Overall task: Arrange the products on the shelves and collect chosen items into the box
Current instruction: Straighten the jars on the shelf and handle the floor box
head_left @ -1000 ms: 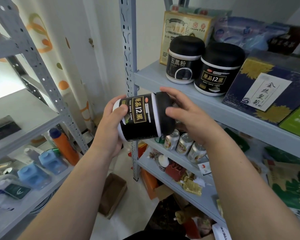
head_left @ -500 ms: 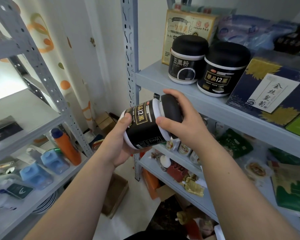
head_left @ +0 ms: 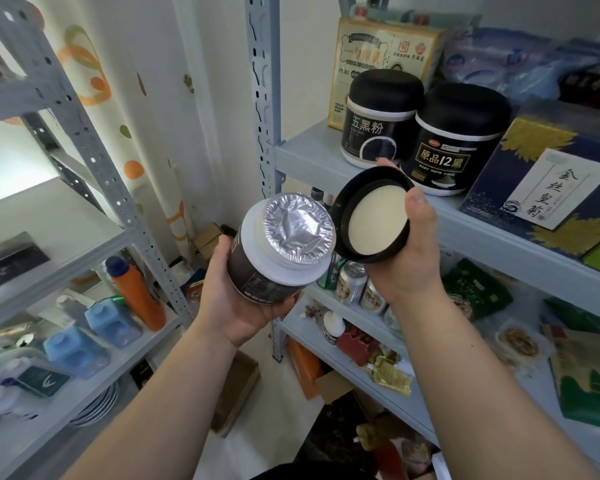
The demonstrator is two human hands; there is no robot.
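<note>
Head view.

Novice: Nearest first, what do the hands hold?

Packer: The left hand (head_left: 234, 304) is wrapped round the jar (head_left: 267, 271), thumb up its left side and fingers under it, with the mouth tipped toward the camera. The foil seal (head_left: 298, 230) across the mouth looks crinkled but whole. The right hand (head_left: 411, 265) clasps the lid (head_left: 343, 216) by its rim, just right of the jar. Its underside faces us and the pale liner (head_left: 376, 221) shows. Lid and jar are apart, rims nearly meeting.

Novice: So what's the step?

Packer: Checking the seal, I'd judge, before the jar goes to the box or onto a shelf.

Novice: How do I do it well?

Packer: Hold low on the wall, off the foil, since a thumb there could dent or tear it. Level the jar and bring the lid square over the mouth. Seat it flat, then turn until snug. Started crooked, the thread may cross.

Novice: And beyond the hands?

Packer: Just under the lid, cans (head_left: 352, 282) stand on a lower level. Down past the left wrist a cardboard box (head_left: 236, 393) lies on the floor. Whether it's the collecting box I can't tell. Up beyond the lid, the shelf (head_left: 302, 154) carries matching tubs (head_left: 378, 126) side by side. Its edge left of them lies closest to the jar.
</note>
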